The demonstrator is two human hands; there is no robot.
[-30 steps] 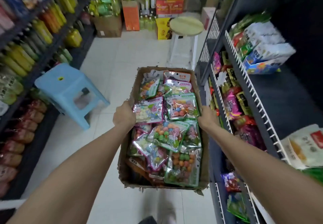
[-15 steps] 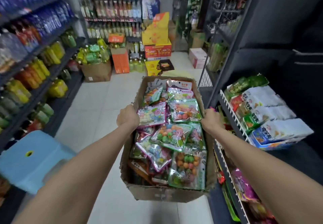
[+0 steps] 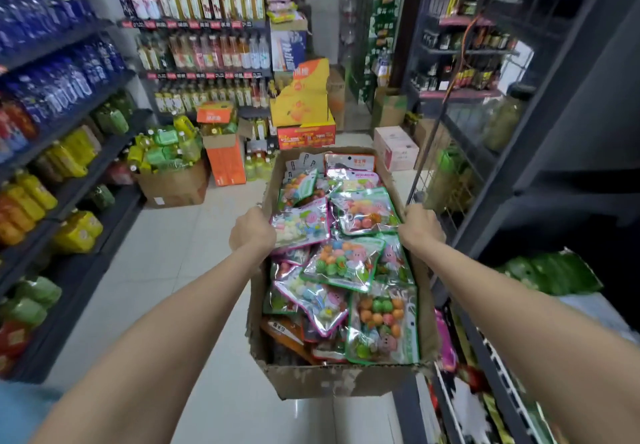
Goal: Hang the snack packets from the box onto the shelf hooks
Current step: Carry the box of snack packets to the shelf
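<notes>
— What takes up most of the view?

— The shop aisle itself. Dark shelving on the left (image 3: 62,152) carries blue packs up top, then yellow, orange and green bottles lower down. A dark shelf unit on the right (image 3: 540,173) runs alongside, with green packets (image 3: 554,272) lying on one level and more bagged goods below near a white wire rail (image 3: 502,367).

— And the far end?

— A rack of bottles (image 3: 204,38), with a brown carton of green bottles (image 3: 173,184), an orange carton (image 3: 227,159) and a yellow display box (image 3: 304,97) on the pale tiled floor (image 3: 166,253).

— Where is the task's thing?

— The cardboard box (image 3: 332,379) is held up in the aisle between both arms, above the floor and just beside the right-hand shelf unit. It is full of snack packets (image 3: 341,265), shiny pouches with pink or green borders, lying flat and overlapping in a heap.

— How does each grip stand?

— The left hand (image 3: 251,232) is clenched over the box's left wall, fingers curled round the rim. The right hand (image 3: 420,229) grasps the right wall the same way, roughly opposite.
</notes>
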